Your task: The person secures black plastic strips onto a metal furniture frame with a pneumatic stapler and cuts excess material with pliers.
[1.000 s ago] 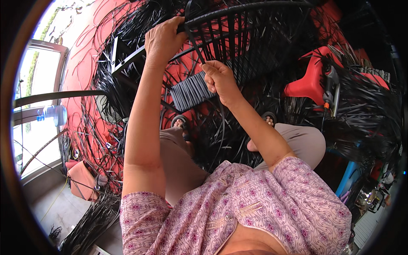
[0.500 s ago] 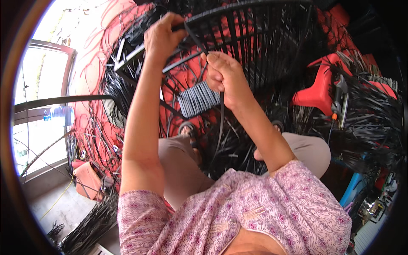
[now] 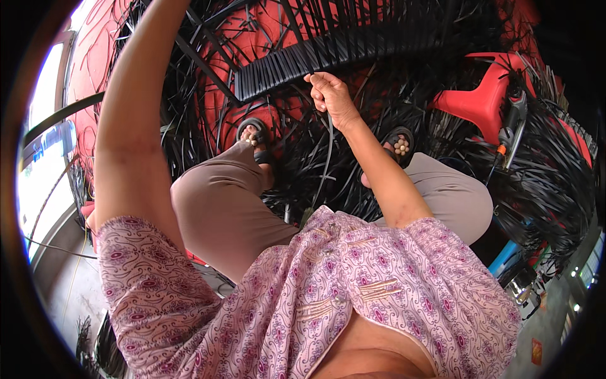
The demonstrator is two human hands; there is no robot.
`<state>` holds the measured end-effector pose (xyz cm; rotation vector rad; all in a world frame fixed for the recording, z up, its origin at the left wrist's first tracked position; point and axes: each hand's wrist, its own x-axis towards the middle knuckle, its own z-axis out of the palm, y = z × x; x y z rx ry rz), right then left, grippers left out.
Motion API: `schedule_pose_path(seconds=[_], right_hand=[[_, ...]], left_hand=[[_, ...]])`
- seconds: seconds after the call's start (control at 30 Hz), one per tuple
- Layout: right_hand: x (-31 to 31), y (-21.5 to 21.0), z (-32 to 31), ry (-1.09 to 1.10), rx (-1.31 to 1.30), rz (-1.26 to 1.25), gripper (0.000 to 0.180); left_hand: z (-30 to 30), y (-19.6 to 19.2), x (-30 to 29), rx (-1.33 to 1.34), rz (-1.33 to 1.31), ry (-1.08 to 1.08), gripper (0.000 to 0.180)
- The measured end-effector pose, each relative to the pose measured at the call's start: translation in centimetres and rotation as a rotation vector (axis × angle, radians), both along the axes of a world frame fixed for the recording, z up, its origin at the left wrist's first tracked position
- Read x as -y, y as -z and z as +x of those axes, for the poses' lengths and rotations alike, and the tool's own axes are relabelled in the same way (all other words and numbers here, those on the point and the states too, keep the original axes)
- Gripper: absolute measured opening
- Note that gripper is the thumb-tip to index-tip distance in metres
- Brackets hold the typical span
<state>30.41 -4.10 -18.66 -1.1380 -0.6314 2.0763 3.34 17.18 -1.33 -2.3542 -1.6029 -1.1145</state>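
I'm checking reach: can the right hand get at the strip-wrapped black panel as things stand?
Probably yes: in the view, the right hand appears at the lower edge of the black panel with nothing seen blocking it, though depth is hard to judge. Its grip is taken up by a thin dark strip.

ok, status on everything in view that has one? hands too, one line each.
Right hand: closed, fingertips pinched on a strip
Strip: hanging below that hand
Left hand: out of view; arm runs past top edge
Woven band: strands packed close
Loose strips: heaped, tangled
Stool: strips around it; upright or tipped, can't tell
Tool: beside stool; on or off, can't tell
Sandals: worn
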Motion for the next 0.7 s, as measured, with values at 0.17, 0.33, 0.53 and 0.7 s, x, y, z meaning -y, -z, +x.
schedule_pose_path(seconds=[0.17, 0.33, 0.53, 0.7], right_hand=[[-1.3, 0.9, -2.0, -0.009, 0.022, 0.038, 0.023], [-0.4, 3.2, -1.2, 0.009, 0.081, -0.055, 0.024], [-3.5, 3.9, -1.6, -0.017, 0.183, 0.091, 0.023], [-2.0, 5.4, -1.1, 0.024, 0.145, 0.072, 0.022]], left_hand=[[-1.5, 13.6, 9.5, -0.156, -0.678, 0.141, 0.038], [2.0, 19.5, 17.8, -0.155, -0.723, 0.337, 0.059], [1.5, 22.8, 14.0, -0.094, -0.771, 0.259, 0.057], [1.9, 25.2, 15.1, -0.108, -0.748, 0.207, 0.044]])
